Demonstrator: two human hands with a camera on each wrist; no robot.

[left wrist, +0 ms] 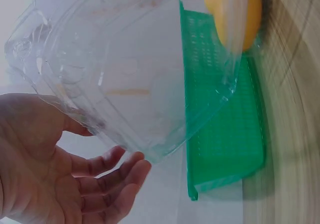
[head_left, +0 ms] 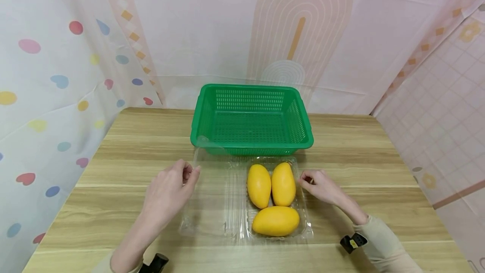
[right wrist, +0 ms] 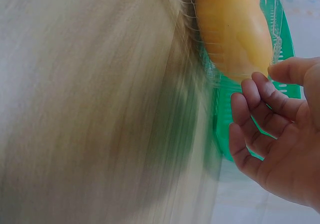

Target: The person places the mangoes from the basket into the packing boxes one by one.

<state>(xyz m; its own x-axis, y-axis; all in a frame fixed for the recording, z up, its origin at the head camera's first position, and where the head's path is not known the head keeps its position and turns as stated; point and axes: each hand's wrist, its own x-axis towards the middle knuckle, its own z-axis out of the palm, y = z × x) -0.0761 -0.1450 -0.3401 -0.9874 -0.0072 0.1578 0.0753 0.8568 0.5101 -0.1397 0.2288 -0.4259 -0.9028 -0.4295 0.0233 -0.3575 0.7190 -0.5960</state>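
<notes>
Three yellow mangoes, two side by side (head_left: 259, 186) (head_left: 283, 184) and one crosswise in front (head_left: 275, 221), lie in the base of a clear plastic clamshell box (head_left: 305, 228). The box's clear lid (head_left: 208, 197) is raised on the left side, hinged to the base. My left hand (head_left: 168, 193) pinches the lid's outer edge between thumb and fingers; the left wrist view shows the lid (left wrist: 135, 48) tilted up. At the base's right rim, my right hand (head_left: 321, 185) pinches the edge with thumb and forefinger, close beside a mango (right wrist: 235, 33).
A green plastic basket (head_left: 250, 148) with slotted walls stands just behind the box, with nothing in it. The wooden tabletop (head_left: 360, 155) extends on both sides. Patterned cloths (head_left: 204, 33) hang behind and at the sides.
</notes>
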